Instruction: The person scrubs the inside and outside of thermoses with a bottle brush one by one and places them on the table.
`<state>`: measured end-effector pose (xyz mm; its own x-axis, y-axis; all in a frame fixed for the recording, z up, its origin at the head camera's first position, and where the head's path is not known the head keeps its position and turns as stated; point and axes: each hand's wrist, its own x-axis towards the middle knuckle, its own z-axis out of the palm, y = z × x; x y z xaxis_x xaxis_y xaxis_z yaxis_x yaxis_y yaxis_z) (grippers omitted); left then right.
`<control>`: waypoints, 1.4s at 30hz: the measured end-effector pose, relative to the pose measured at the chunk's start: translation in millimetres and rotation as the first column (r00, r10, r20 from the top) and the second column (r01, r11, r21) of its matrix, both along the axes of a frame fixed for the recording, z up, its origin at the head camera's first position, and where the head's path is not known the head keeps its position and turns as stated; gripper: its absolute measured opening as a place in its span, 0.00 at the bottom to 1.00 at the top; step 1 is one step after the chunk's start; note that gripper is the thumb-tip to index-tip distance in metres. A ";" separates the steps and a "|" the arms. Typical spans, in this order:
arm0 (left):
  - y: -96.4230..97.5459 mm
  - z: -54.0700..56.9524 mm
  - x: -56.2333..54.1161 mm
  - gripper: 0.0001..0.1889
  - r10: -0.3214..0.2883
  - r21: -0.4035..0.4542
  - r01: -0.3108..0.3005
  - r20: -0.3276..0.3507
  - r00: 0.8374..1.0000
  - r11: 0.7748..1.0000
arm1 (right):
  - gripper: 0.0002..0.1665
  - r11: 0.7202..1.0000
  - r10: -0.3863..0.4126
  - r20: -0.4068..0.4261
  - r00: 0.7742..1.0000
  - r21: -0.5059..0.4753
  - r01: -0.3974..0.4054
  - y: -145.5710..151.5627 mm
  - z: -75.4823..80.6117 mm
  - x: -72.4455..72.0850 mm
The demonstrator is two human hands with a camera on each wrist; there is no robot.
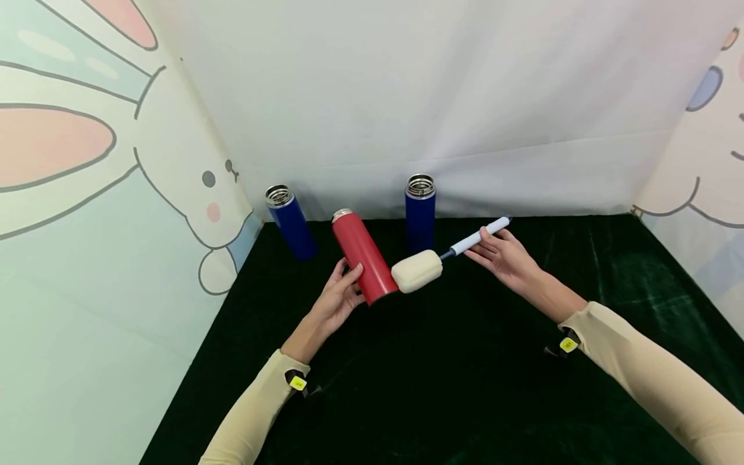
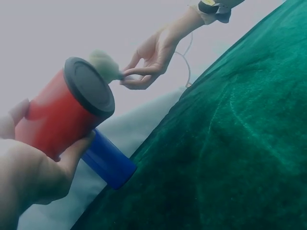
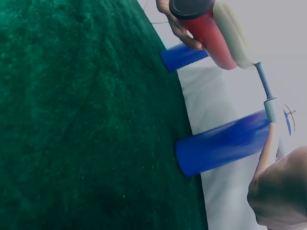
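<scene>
My left hand (image 1: 336, 302) grips a red bottle (image 1: 364, 257) around its lower body, tilted with its metal mouth up and to the left. In the left wrist view the bottle's dark base (image 2: 91, 87) faces the camera. Between thumb and fingers, my right hand (image 1: 511, 261) holds the pale blue handle (image 1: 479, 236) of a bottle brush. Its cream sponge head (image 1: 416, 271) is beside the lower end of the red bottle in the head view; in the right wrist view the sponge (image 3: 233, 36) lies along the bottle's side. Whether they touch is hard to tell.
Two blue bottles stand lidless at the back of the dark green cloth (image 1: 453, 387): one on the left (image 1: 292, 226), another (image 1: 420, 216) behind the sponge. A white curtain (image 1: 407, 97) hangs behind, and printed cartoon panels (image 1: 116, 310) flank the table.
</scene>
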<state>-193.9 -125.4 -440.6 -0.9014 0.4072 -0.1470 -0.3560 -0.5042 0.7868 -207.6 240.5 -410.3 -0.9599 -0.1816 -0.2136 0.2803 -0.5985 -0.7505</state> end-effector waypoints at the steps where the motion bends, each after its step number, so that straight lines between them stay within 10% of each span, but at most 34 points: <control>1: 0.1 0.2 -0.6 0.32 0.008 0.000 -0.008 0.004 1.000 1.000 | 0.17 1.000 0.000 -0.012 1.000 0.010 0.000 1.4 -0.4 1.5; 27: 14.7 -0.6 -11.5 0.40 0.174 -0.141 -0.165 0.051 0.984 0.976 | 0.15 0.997 0.058 -0.258 0.964 0.068 -0.042 -22.1 7.4 22.8; 42: 11.6 -0.2 -10.1 0.40 0.169 -0.120 -0.160 0.067 0.983 0.980 | 0.26 1.000 -0.013 -0.244 0.970 0.010 0.016 -0.4 -8.7 19.4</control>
